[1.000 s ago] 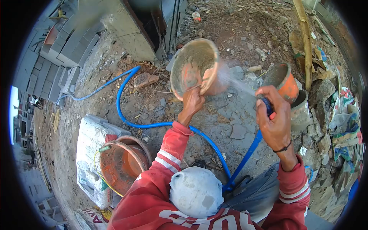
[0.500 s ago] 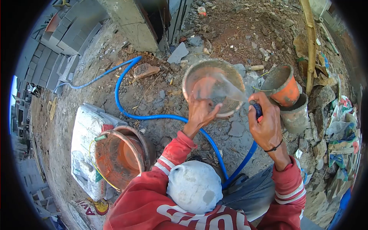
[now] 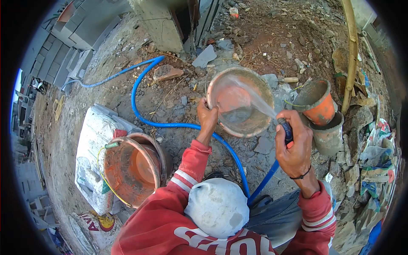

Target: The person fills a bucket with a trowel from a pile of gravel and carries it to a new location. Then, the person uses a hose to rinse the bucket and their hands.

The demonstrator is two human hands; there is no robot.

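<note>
My left hand point(image 3: 207, 117) is closed on the left rim of a round bucket point(image 3: 260, 88), fingers over the edge and thumb inside. The bucket tilts so its orange, wet inside faces me, with some murky water low in it. In my right hand point(image 3: 296, 143) is a dark hose nozzle point(image 3: 285, 128) with a red part, held just right of the bucket. A white spray of water point(image 3: 260, 102) shoots from it into the bucket. Below that hand, a blue hose point(image 3: 272, 170) runs down, then loops away leftward over the ground point(image 3: 182, 157).
At left, nested orange buckets point(image 3: 111, 165) lean by a white cement sack point(image 3: 94, 146). On the right stand an orange bucket point(image 3: 321, 111) and a grey bucket point(image 3: 329, 138), near a bamboo pole point(image 3: 352, 55) and plastic litter point(image 3: 378, 148). A concrete column point(image 3: 159, 25) rises behind.
My left hand has moved from inside the bucket, where its fingers were spread, to the left rim and closed on it. The bucket has shifted slightly; the nozzle still sprays.
</note>
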